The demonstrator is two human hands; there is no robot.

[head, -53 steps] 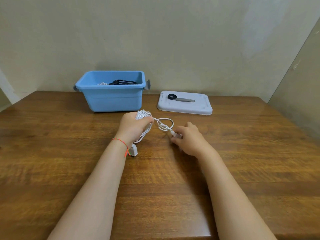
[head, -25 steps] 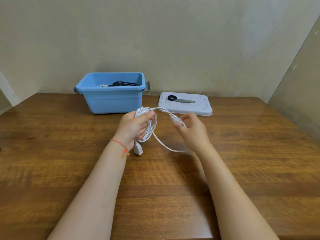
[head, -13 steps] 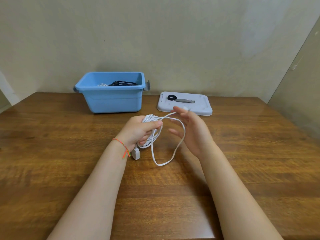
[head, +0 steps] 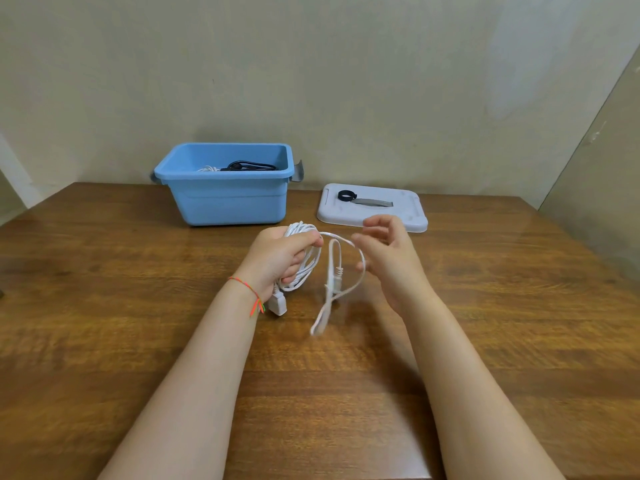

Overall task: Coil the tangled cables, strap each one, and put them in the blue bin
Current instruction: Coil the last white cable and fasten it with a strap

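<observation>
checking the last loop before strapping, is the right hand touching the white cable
Cannot tell. In the head view the right hand is open beside the white cable loop, and motion blur hides any contact or gap.

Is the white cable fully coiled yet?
Not fully. The left hand grips most of the white cable as a coil, but a loose loop and connector end still hang free beside it.

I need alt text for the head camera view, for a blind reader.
A left hand grips a coiled white cable while the right hand guides its loose end; behind stand a blue bin and a lid.
</observation>
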